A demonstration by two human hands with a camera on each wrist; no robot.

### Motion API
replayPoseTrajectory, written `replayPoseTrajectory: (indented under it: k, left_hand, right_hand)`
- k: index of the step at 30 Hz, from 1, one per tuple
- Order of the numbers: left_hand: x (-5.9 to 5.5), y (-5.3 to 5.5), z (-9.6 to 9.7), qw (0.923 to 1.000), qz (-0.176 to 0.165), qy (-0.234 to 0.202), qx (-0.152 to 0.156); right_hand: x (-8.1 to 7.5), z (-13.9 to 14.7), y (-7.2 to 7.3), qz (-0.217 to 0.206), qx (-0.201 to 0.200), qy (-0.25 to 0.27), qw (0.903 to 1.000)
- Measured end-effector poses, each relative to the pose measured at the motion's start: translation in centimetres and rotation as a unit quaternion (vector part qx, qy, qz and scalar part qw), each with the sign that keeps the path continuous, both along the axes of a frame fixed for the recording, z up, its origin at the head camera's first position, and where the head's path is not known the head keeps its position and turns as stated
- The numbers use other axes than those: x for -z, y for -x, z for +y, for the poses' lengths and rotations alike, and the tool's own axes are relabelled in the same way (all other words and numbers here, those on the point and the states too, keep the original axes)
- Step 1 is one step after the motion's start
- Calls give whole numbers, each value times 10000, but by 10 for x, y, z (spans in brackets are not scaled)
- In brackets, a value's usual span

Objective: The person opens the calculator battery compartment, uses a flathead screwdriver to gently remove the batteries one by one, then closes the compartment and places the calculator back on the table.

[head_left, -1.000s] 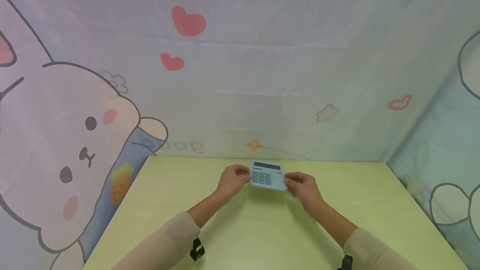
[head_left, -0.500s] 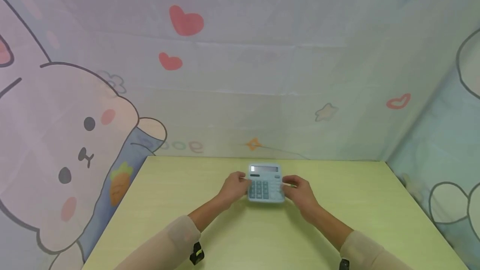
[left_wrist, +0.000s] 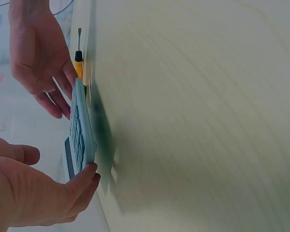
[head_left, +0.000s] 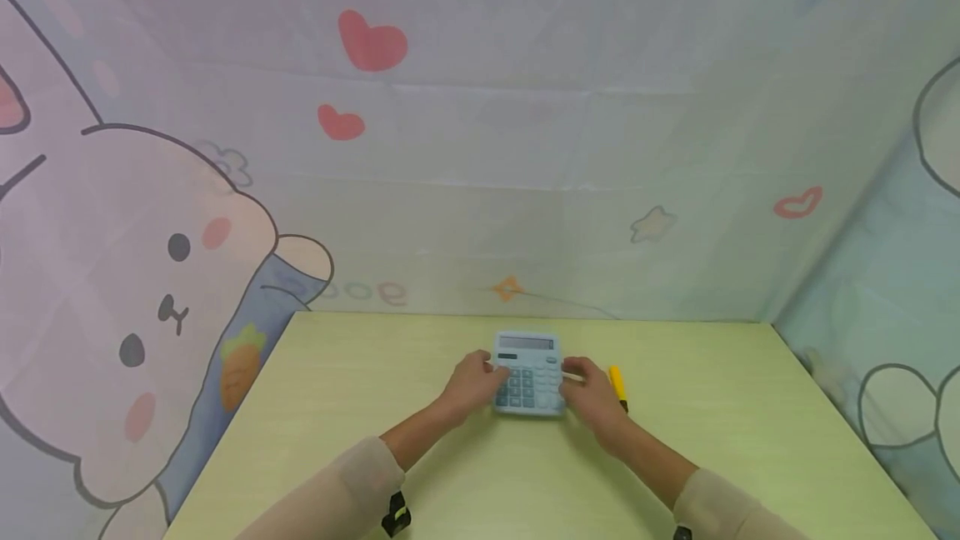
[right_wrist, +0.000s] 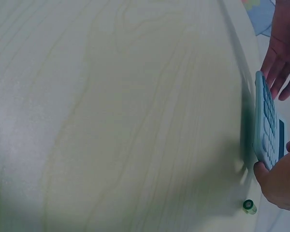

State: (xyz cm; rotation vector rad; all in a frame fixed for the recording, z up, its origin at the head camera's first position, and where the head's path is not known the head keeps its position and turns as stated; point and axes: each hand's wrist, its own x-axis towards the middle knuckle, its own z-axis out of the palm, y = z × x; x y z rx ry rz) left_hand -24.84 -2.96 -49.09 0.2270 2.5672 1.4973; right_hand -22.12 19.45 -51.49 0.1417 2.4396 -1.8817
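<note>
A pale blue calculator (head_left: 528, 375) is held between both hands at the middle of the table, its keys facing up and its display toward the far side. My left hand (head_left: 472, 386) grips its left edge, the thumb lying at the keys. On the opposite edge, my right hand (head_left: 592, 398) holds it with the thumb and fingertips. In the left wrist view, the calculator (left_wrist: 82, 130) stands off the tabletop with a shadow beneath it. A yellow-handled screwdriver (head_left: 617, 383) lies just right of my right hand, its dark collar partly hidden by the wrist.
The pale yellow-green table (head_left: 360, 373) reaches back to a printed cloth backdrop (head_left: 480, 148). In the right wrist view, a small green battery (right_wrist: 250, 207) rests on the table near my right hand. The screwdriver's metal shaft (left_wrist: 79, 38) shows in the left wrist view.
Both hands have tipped the calculator so its face shows more fully, and brought it slightly nearer and lower. The screwdriver has come into view beside the right hand.
</note>
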Motion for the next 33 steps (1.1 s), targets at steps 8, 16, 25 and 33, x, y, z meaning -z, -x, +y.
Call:
replayPoseTrajectory:
  k: [8,16,25,33]
  left_hand:
    - [0,-4,2,9999,-60,18,-138]
    - [3,-6,3,9997,-54,13,-224]
    - [7,-5,3,9997,-18,98,-200]
    - [8,-5,3,9997,96,227,56]
  right_hand:
    - [2,-2,-5,-44,25,-196,9998]
    - [5,-3,-10,20,10,-192,9998]
    - [6,-7,-12,11,41,-334,9994]
    - [8,-8,-14,72,31,-343,9994]
